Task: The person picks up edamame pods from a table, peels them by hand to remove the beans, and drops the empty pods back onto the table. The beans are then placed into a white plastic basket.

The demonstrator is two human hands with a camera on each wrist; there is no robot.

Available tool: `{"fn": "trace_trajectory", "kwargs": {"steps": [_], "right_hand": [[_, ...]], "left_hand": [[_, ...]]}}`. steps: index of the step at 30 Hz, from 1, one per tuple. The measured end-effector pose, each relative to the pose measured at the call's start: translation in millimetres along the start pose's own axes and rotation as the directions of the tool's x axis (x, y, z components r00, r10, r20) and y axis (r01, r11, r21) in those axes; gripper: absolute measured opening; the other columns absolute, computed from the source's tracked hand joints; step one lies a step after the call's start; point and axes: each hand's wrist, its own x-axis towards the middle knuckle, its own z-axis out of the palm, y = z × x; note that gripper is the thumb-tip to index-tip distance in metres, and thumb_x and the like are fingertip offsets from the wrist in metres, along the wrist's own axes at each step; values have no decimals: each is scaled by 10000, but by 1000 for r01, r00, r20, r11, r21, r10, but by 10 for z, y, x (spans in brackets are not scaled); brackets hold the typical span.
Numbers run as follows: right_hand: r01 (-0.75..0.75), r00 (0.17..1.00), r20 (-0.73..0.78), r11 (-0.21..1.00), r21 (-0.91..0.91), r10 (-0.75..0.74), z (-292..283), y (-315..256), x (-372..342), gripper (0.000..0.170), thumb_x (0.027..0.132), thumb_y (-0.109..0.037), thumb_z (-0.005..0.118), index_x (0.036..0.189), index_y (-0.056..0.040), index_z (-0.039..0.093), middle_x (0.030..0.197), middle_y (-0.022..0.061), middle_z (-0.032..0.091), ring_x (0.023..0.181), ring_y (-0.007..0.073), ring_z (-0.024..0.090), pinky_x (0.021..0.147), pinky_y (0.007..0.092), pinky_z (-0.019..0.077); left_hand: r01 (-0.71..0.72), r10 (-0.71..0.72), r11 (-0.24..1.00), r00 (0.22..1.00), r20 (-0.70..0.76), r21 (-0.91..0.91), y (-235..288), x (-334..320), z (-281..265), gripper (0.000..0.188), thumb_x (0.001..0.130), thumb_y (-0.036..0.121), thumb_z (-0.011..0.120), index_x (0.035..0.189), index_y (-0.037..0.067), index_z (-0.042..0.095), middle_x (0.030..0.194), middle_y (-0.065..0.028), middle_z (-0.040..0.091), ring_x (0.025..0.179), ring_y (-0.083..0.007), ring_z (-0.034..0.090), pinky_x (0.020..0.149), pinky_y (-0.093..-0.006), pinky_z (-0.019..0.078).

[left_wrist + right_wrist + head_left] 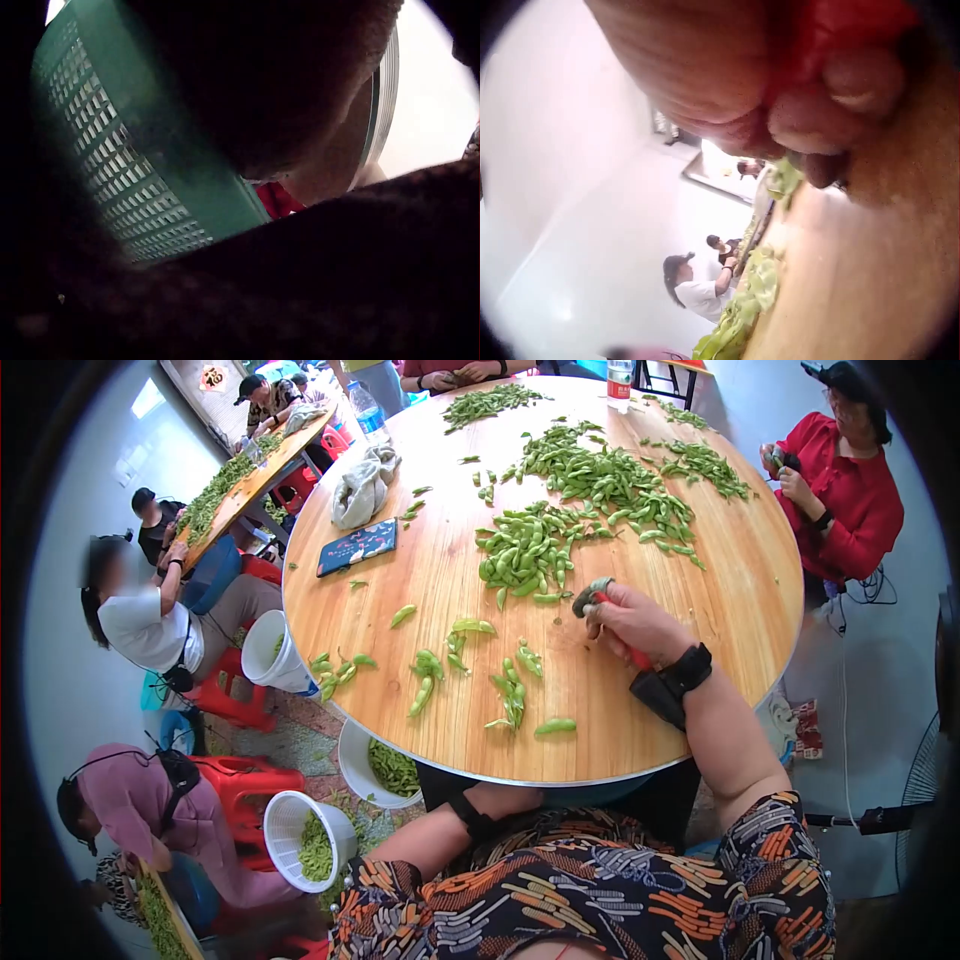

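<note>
Over the near right part of the round table (700, 700), my right hand (645, 622) grips a red-handled tool (638, 658); its working end is hidden by the fingers. Something grey-green (590, 596) covers the tip of a finger or thumb. Just beyond lies a large pile of green soybean pods (520, 550). Several loose pods (512, 700) are scattered left of the hand. My left forearm reaches under the table's near edge. In the left wrist view the left hand (315, 97) is a dark shape beside a green slatted basket (217, 187); its fingers are hidden.
A blue patterned pouch (357, 548) and a grey cloth (364, 488) lie on the table's left. White buckets (350, 755) with pods stand below the left edge. A person in red (845, 490) sits at the right; others work at a long table (255, 480) at the left.
</note>
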Motion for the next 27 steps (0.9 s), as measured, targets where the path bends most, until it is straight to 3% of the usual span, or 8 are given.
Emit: {"fn": "trace_trajectory", "kwargs": {"steps": [2, 4, 9, 13, 20, 23, 24, 27], "right_hand": [[21, 1000, -14, 979, 201, -19, -85, 51, -9, 107, 921, -132, 462, 953, -64, 538, 684, 30, 571, 403, 70, 445, 362, 210, 367], [34, 999, -17, 965, 261, -31, -183, 91, -6, 104, 922, -141, 481, 957, -59, 534, 688, 26, 574, 399, 71, 450, 355, 199, 357], [32, 999, -40, 984, 174, -26, -238, 80, -8, 108, 925, -154, 474, 951, -61, 524, 695, 25, 575, 402, 70, 454, 364, 205, 365], [54, 998, 28, 993, 101, -57, -225, 82, -50, 115, 923, -165, 470, 945, -64, 522, 705, 23, 568, 414, 68, 460, 368, 212, 366], [82, 989, 121, 997, -11, -80, -197, 26, -92, 106, 913, -147, 462, 936, -58, 515, 716, 26, 554, 416, 72, 449, 363, 216, 351], [102, 991, 78, 994, 39, -105, -218, 12, -106, 109, 916, -149, 468, 940, -55, 517, 711, 26, 550, 410, 73, 443, 359, 217, 348], [102, 991, 78, 994, 33, -104, -221, 13, -109, 109, 916, -149, 468, 940, -55, 517, 711, 26, 550, 410, 73, 443, 359, 217, 348], [151, 988, -56, 980, 133, -144, -228, 6, -98, 118, 924, -157, 470, 945, -51, 519, 708, 29, 556, 400, 72, 442, 352, 217, 345]], "left_hand": [[161, -140, 985, 952, 274, -55, 84, -86, -109, 476, 809, 96, 545, 1271, 23, 460, 1292, -219, 470, 1205, -352, 445, 1021, -383, 357], [-57, 61, 986, 998, 15, -156, 76, -227, -29, 482, 808, 130, 562, 1263, 7, 460, 1277, -240, 466, 1225, -370, 414, 1023, -394, 349], [-44, 46, 999, 996, -76, 25, 94, -253, 36, 458, 829, 213, 567, 1238, 23, 487, 1241, -232, 493, 1191, -381, 438, 1005, -421, 359], [52, -60, 997, 984, 166, 56, 165, -367, -116, 334, 825, 190, 572, 1124, 39, 558, 1136, -203, 544, 1095, -379, 496, 950, -429, 397], [103, -102, 972, 995, 17, -211, 282, -718, -286, 375, 801, 114, 590, 1161, 22, 535, 1067, -213, 560, 985, -390, 551, 852, -417, 456], [68, -29, 975, 982, 184, -211, 643, -688, -654, 261, 812, 106, 585, 1053, 15, 543, 1103, -198, 568, 936, -370, 572, 807, -401, 475], [-122, 129, 943, 992, 3, -310, 765, -649, -689, 268, 782, 115, 610, 1022, 27, 530, 1198, -175, 545, 962, -364, 577, 808, -392, 486], [-359, 359, 933, 933, 4, 21, 1053, -303, -1032, 507, 738, 126, 638, 1216, 28, 500, 1367, -190, 401, 1198, -373, 435, 977, -416, 385]]}}
